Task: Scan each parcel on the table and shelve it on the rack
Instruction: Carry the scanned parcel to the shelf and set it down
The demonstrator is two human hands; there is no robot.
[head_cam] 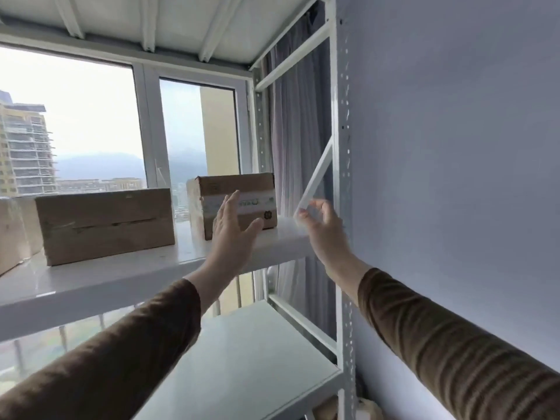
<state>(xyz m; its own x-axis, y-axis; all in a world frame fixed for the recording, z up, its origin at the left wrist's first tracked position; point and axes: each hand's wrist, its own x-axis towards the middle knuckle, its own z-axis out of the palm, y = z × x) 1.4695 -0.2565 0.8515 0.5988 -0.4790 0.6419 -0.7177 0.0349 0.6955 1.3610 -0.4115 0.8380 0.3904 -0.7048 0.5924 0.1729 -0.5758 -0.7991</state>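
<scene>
Now the small cardboard parcel (239, 204) sits on the rack shelf (151, 268) just beyond my left hand (233, 231); it looks light and stiff, best gripped by its two side faces. Both hands are released: left spread flat before it, right hand (321, 225) loosely curled, holding nothing.

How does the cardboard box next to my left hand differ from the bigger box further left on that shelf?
The box by the left hand is narrower and taller in shape; the bigger box is long and low. The first carries a pale printed band across its front; the bigger one is plain brown with a dark seam. The left hand partly covers the first; nothing covers the other. Both are brown cardboard, standing on the same white shelf.
</scene>
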